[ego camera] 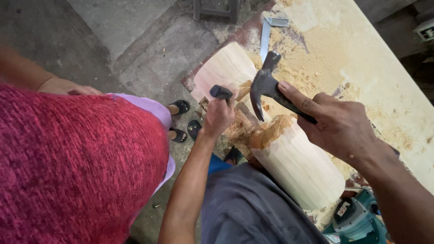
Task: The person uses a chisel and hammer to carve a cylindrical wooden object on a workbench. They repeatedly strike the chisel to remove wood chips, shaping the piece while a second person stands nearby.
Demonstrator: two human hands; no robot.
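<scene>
My right hand [337, 124] grips the dark handle of a claw hammer [264, 86], its steel head raised above a pale wooden log [298, 165] that lies across the workbench edge. My left hand [219, 115] is closed around a chisel [220, 92], whose dark handle top sticks out above the fist. The chisel's blade is hidden in a rough carved notch [244, 129] in the middle of the log, where brown chips show. The hammer head sits just right of the chisel's top, not touching it.
Another person in a red knitted top [77, 162] and purple garment stands close on the left. The workbench [361, 49] is covered in sawdust, with a metal square [266, 34] lying on it. A green power tool [357, 219] sits at lower right. Sandalled feet [183, 108] rest on the concrete floor.
</scene>
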